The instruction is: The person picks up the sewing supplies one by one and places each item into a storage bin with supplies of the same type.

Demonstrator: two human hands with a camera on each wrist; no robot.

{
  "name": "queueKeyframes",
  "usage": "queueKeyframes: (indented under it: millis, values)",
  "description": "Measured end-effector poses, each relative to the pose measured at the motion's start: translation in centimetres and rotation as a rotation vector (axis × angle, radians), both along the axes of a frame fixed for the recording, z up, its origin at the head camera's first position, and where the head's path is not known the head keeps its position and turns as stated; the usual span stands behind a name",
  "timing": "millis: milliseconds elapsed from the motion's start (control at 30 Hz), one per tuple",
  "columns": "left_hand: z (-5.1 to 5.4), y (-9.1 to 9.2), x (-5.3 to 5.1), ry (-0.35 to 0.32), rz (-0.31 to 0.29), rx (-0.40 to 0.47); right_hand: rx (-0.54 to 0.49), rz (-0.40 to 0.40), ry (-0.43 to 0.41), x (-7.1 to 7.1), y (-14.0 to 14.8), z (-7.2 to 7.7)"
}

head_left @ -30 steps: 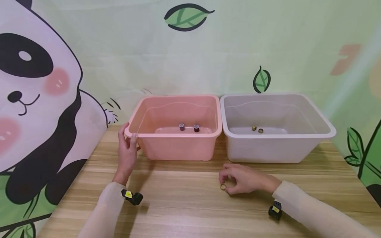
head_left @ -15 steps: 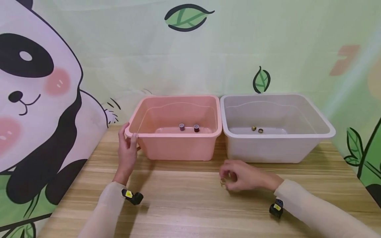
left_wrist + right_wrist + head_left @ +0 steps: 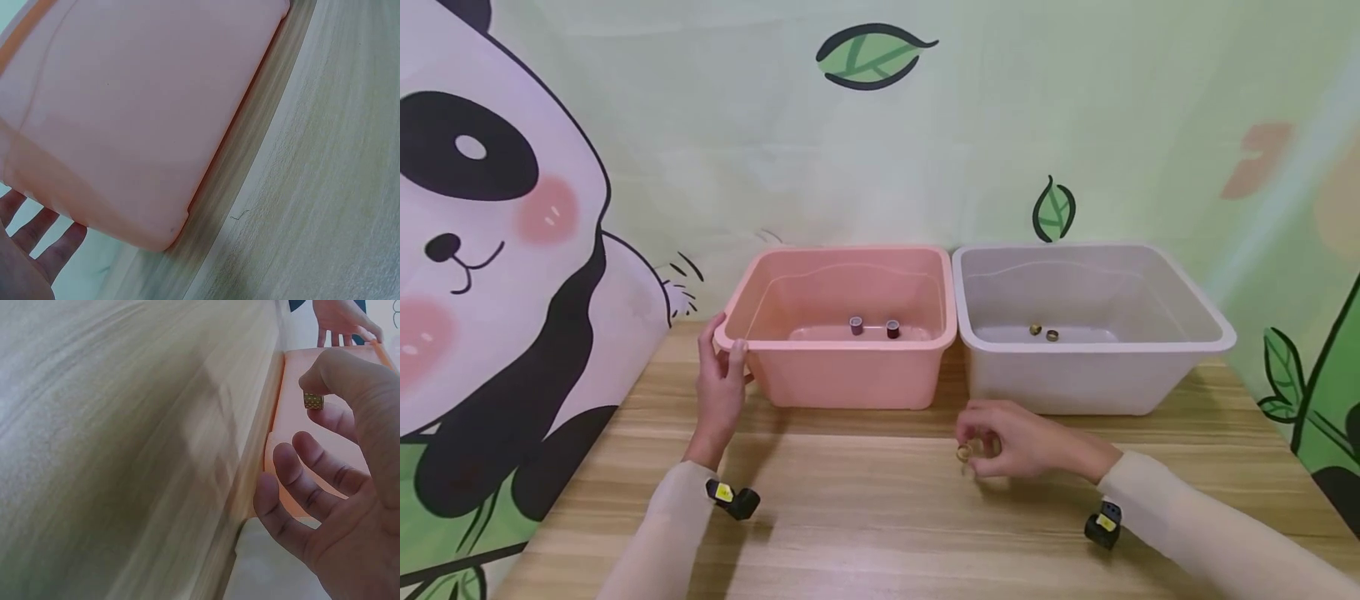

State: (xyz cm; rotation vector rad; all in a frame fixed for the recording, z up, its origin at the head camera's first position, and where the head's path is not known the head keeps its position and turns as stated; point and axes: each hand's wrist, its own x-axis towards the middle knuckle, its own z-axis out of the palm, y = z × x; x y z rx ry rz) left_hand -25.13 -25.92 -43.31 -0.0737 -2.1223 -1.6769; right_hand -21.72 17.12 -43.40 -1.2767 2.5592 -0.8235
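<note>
At the left front corner of the pink plastic bin, my left hand holds the rim, thumb on the front and fingers along the side. In the left wrist view, its fingers touch the bin's wall. My right hand pinches a gold ring between thumb and index finger, above the table in front of the bins. The right wrist view shows a textured pattern on the ring's band; the other fingers are loosely bent. The grey-white bin stands beside the pink one.
Two small dark cylinders with pale tops, one purplish and one darker, sit in the pink bin. Two gold rings lie in the grey-white bin. The wood-grain table meets a panda-printed backdrop behind.
My right hand has lifted the gold ring slightly off the table. The left hand stays on the pink bin's corner. The head view has tilted up a little.
</note>
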Motion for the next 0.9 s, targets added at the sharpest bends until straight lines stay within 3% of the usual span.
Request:
queueKeyframes:
  millis: [600, 900]
  values:
    - [-0.3, -0.2, -0.3, -0.002, -0.013, 0.001, -0.052, 0.011, 0.044, 0.3, 0.3, 2.1]
    - [-0.1, -0.2, -0.3, -0.002, -0.009, -0.001, -0.046, 0.010, 0.062, 0.6, 0.2, 4.4]
